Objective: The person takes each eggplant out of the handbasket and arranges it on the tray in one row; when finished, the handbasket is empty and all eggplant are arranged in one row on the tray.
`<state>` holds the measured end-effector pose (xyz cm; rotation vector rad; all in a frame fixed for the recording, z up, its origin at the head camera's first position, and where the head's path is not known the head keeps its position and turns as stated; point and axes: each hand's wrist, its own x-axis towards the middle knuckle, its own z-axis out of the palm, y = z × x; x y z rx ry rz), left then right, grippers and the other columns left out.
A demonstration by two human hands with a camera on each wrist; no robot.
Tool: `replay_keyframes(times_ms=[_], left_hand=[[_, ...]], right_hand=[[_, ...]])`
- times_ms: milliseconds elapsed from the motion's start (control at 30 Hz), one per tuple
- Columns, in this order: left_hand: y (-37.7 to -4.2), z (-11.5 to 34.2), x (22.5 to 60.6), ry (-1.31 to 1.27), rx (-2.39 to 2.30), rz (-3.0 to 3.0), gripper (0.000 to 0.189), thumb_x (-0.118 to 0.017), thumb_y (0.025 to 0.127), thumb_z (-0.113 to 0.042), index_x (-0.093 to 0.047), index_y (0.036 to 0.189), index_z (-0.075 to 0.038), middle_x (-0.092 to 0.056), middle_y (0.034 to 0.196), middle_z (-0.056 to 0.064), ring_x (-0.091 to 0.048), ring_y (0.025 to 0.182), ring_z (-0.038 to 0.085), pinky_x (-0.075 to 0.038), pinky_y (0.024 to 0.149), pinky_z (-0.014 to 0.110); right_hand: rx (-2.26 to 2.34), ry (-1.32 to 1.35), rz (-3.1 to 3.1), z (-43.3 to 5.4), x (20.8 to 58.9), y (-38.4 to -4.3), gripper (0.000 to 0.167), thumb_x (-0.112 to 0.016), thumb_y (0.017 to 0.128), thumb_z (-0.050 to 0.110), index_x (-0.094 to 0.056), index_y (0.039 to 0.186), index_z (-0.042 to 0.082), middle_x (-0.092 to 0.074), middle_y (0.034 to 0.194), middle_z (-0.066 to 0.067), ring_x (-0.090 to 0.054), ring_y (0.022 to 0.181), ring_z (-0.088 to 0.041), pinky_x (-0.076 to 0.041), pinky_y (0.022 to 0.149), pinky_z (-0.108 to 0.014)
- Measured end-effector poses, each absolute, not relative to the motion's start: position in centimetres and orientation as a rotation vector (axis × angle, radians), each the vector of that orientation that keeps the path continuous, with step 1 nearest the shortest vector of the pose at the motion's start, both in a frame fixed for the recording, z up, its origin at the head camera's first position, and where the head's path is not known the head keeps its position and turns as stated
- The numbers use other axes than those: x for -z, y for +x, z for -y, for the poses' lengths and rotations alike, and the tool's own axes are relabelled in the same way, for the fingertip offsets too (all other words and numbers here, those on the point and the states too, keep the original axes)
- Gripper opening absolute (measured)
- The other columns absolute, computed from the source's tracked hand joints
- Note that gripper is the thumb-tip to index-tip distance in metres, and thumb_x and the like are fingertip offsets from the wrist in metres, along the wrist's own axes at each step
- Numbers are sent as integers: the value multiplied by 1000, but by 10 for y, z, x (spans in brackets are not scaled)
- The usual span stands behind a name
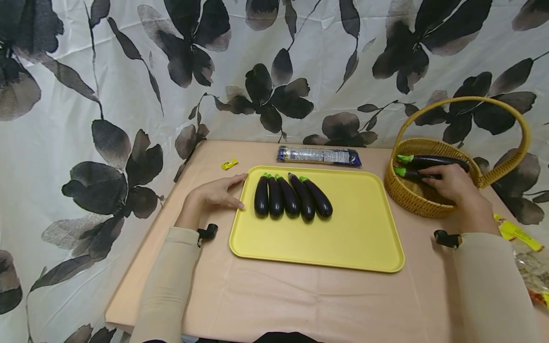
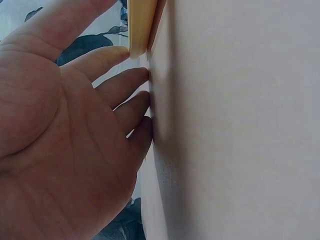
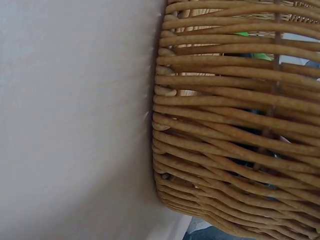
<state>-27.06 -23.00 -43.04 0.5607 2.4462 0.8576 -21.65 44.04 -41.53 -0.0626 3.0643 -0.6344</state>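
Several dark eggplants (image 1: 291, 197) lie side by side on a yellow tray (image 1: 317, 247), their green stem ends toward the back. My left hand (image 1: 218, 194) touches the tray's left edge; in the left wrist view its fingers (image 2: 122, 87) reach out fairly straight, with fingertips at the table surface. On the right, my right hand (image 1: 456, 183) is inside a wicker basket (image 1: 411, 202), its fingers and thumb around the lower eggplant (image 1: 415, 175). Another eggplant (image 1: 442, 161) rests just behind that one. The basket's woven wall (image 3: 235, 115) hides the right hand in the right wrist view.
A blue-and-clear printed packet (image 1: 319, 156) lies behind the tray, with a small yellow wrapper (image 1: 229, 164) to its left. The basket's tall handle (image 1: 465, 99) arches over it. A crinkled clear and yellow bag (image 1: 529, 259) lies at the right edge. Floral fabric (image 1: 266, 100) hangs behind the table.
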Motion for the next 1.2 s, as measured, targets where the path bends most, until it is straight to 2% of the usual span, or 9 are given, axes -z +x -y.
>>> replay_keyframes(times_ms=[133,500,567,700,900,1000,1067,1133,1200], left_hand=[[-270,228,430,552,-869,-2443,118,-94,75,-43,-23,168,-23,-18,175,-1,-8,163,25,-9,132,53],[-270,229,430,558,-856,-2447,118,-93,76,-43,-22,168,-23,-18,175,-1,-8,163,25,-9,132,52],[-270,229,430,559,-855,-2450,118,-93,76,-43,-23,168,-23,-19,175,-1,-9,163,24,-9,132,52],[-270,229,430,564,-859,-2449,118,-93,76,-43,-23,168,-23,-19,175,-1,-9,163,25,-9,132,52],[-270,230,431,575,-852,-2456,118,-93,76,-43,-22,168,-22,-19,175,-1,-9,163,25,-10,132,52],[-271,230,432,570,-853,-2458,119,-93,75,-44,-22,168,-22,-18,175,-1,-8,163,25,-10,132,52],[-272,231,432,565,-858,-2457,119,-94,75,-44,-22,168,-23,-19,175,-1,-8,163,25,-10,132,53],[-272,231,433,560,-856,-2459,119,-94,75,-45,-23,168,-24,-19,175,-1,-8,163,25,-9,132,53],[-273,231,433,567,-851,-2461,118,-93,75,-45,-23,168,-24,-19,175,-1,-8,163,24,-9,132,52]], right_hand=[[596,-89,-3073,-442,415,-218,34,-63,104,13,-66,136,0,-50,140,-40,-38,134,-60,-27,111,-78],[644,-41,-2945,-441,412,-220,44,-61,106,24,-59,144,2,-37,151,-43,-30,141,-63,-26,113,-78],[640,-45,-2938,-441,411,-220,47,-61,106,29,-58,145,3,-37,151,-44,-36,136,-60,-33,111,-74],[633,-64,-2939,-440,412,-219,52,-61,106,33,-55,147,3,-38,150,-45,-44,118,-50,-39,92,-60],[771,2,-2982,-436,411,-215,58,-57,107,43,-54,151,7,-44,152,-38,-48,120,-44,-45,89,-51],[920,103,-3026,-433,408,-211,62,-54,106,50,-52,153,11,-46,153,-34,-48,128,-47,-48,98,-60],[1027,176,-3060,-430,407,-207,62,-52,105,53,-51,154,14,-46,155,-32,-46,135,-49,-44,103,-66],[1111,252,-3083,-426,405,-203,62,-51,104,55,-49,156,21,-47,156,-28,-45,137,-47,-49,104,-55],[1184,321,-3099,-421,403,-199,59,-52,103,56,-48,156,29,-48,158,-22,-49,132,-38,-53,95,-32]])
